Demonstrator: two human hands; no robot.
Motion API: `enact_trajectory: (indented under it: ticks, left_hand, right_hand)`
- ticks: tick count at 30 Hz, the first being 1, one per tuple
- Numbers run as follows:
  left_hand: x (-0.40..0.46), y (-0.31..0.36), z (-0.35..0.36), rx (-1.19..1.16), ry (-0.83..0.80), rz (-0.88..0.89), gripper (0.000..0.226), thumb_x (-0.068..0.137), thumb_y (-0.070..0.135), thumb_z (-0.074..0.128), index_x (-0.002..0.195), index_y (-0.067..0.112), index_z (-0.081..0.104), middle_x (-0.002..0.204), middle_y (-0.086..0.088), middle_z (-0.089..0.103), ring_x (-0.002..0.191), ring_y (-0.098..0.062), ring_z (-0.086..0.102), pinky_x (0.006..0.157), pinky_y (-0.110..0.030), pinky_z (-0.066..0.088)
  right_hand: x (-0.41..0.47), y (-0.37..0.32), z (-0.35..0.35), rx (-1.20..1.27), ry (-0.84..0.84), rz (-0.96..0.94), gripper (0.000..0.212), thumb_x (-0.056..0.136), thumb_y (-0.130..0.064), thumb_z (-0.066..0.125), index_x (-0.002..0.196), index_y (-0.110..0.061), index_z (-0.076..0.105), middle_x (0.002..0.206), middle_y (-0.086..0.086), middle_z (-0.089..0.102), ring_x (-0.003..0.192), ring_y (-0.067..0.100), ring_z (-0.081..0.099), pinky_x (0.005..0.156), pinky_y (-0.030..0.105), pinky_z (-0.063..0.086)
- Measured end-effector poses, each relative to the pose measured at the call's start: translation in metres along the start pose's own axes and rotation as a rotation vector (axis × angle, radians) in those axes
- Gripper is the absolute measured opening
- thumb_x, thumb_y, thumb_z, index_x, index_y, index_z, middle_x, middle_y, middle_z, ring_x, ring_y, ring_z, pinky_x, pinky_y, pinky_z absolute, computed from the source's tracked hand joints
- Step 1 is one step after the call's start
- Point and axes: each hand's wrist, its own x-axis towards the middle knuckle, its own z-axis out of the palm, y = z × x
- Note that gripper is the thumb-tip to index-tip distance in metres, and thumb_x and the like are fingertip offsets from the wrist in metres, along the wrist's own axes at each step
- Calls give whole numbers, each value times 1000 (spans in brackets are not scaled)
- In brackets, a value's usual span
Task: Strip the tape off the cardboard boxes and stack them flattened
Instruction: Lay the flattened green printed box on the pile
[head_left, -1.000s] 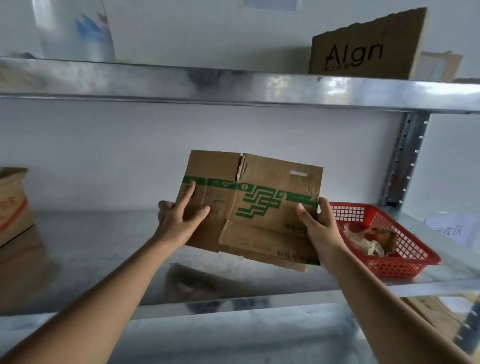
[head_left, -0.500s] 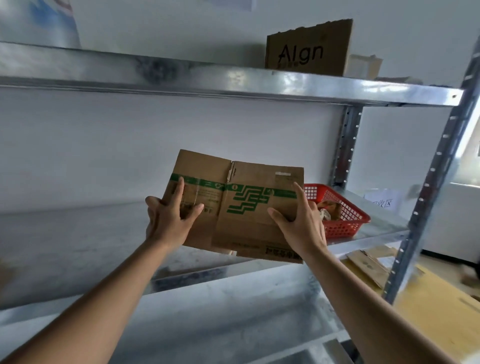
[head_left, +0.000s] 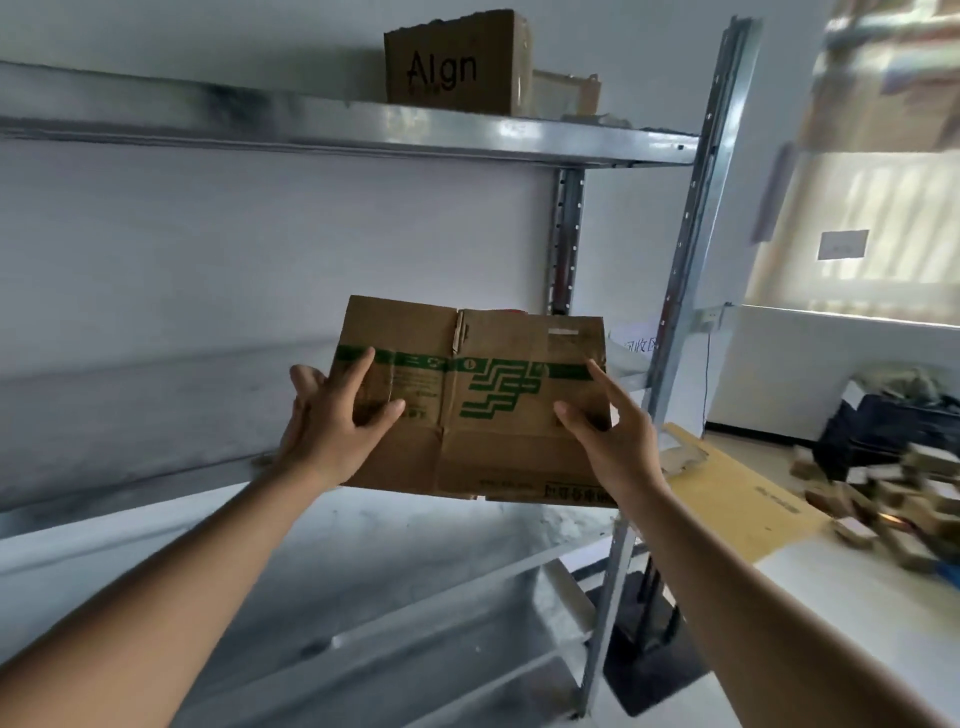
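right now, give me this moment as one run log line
step: carrying flattened box | left hand: grips flattened box left edge | right hand: holds right edge | box: held off the metal shelf | stacked: not yet

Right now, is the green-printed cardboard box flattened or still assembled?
Flattened: the cardboard box shows as one flat creased sheet held between both hands.

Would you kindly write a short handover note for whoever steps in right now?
Left hand grips the left edge of the flattened box, thumb on its front. Right hand holds the right edge.
The box is held in the air in front of the metal shelving, not set down.
Done: this box is flat.
Left: lay it on a stack; an upright printed carton waits on the top shelf, and loose cardboard lies at right.
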Motion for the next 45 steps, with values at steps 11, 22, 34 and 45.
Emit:
enact_trajectory:
  ticks: [11,22,34,45]
  left_hand:
    - [-59,126,113,18,-331,26,78,93,68,56,159,37,28,141,-9,22,137,-39,39,113,-53,44]
    - [-78,237,266,96,-615,267,74,100,64,44,164,35,20,162,-9,21,144,-37,37,113,-51,41]
    - [-29,322,463,70,-745,496,68,103,58,41,164,37,18,172,-1,16,158,-27,12,126,-50,21]
    - [46,355,594,139,-824,463,67,104,55,43,163,31,23,170,-3,21,156,-30,18,126,-47,22]
  right_hand:
    - [-52,76,-164,-14,105,113,83,79,-40,87,152,-36,47,128,-10,65,116,11,62,99,35,54]
    - [-71,175,-302,-142,250,284,86,73,-48,89,149,-39,50,120,-27,62,112,-1,61,98,34,56]
    - [1,323,-357,-222,272,473,85,75,-35,91,150,-29,52,124,-15,66,109,-1,62,96,29,58]
    - [107,445,-371,-149,245,590,85,72,-40,92,148,-35,53,129,-11,67,114,6,64,98,39,59]
